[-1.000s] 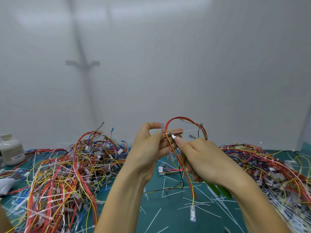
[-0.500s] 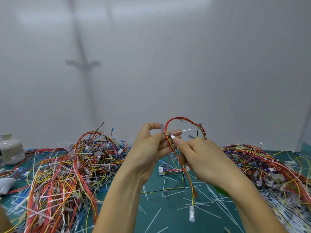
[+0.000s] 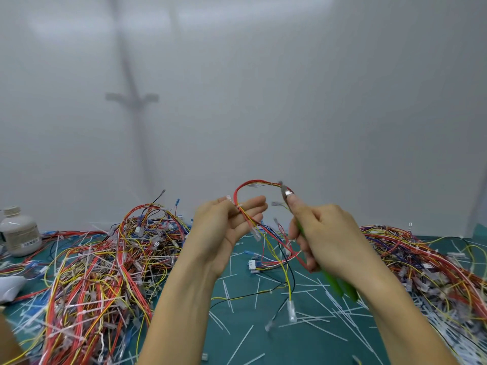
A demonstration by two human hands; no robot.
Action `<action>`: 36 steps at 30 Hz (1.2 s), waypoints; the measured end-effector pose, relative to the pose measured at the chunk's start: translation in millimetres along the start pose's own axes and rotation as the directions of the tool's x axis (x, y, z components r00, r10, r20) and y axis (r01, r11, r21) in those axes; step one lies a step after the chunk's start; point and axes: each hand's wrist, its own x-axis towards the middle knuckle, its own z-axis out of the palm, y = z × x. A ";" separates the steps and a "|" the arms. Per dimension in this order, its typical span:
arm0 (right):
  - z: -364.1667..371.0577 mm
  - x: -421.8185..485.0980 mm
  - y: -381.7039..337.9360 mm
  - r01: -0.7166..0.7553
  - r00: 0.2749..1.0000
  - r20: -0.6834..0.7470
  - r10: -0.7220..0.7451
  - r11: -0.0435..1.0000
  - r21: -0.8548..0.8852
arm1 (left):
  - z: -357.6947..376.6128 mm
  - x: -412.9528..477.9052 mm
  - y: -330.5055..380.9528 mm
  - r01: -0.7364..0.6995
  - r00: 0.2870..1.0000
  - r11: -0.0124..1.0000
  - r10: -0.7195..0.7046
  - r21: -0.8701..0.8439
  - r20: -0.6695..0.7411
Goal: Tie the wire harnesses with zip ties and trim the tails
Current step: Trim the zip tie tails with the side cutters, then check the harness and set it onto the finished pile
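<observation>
My left hand (image 3: 226,227) pinches one harness (image 3: 253,183) between thumb and fingers, the fingers only half curled and the tips nearly straight. The harness is a thin bundle of glossy red, yellow and black wires. It arches up from that pinch in a round loop over to my right hand (image 3: 324,238), and its loose ends trail below both hands, ending in clear plastic sleeves (image 3: 292,310); I count two, one of them blurred. A white ribbed connector (image 3: 253,266) lies under the loop, between my wrists.

My right hand is wrapped tight round one pair of cutters (image 3: 334,283). Two smooth green handles stick out below the palm, and the forefinger lies straight along the small grey metal head, which touches the top of the loop. I cannot tell whether the blades are apart.

Both hands are held up above the tabletop (image 3: 237,325), a matte teal mat. Stiff white tails (image 3: 243,341), straight and thin, lie scattered beneath them, too many to count. There are two tangled heaps of wires: one pile (image 3: 105,259) outside my left hand, another (image 3: 421,259) outside my right. Past the left heap stands one squat white bottle (image 3: 19,233) with a ribbed cap.
</observation>
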 end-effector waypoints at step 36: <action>71.1 10.8 75.9 -0.428 0.832 0.362 0.419 0.902 -0.060 | -24.9 -3.2 13.0 -0.119 0.977 0.907 0.180 0.403 -0.117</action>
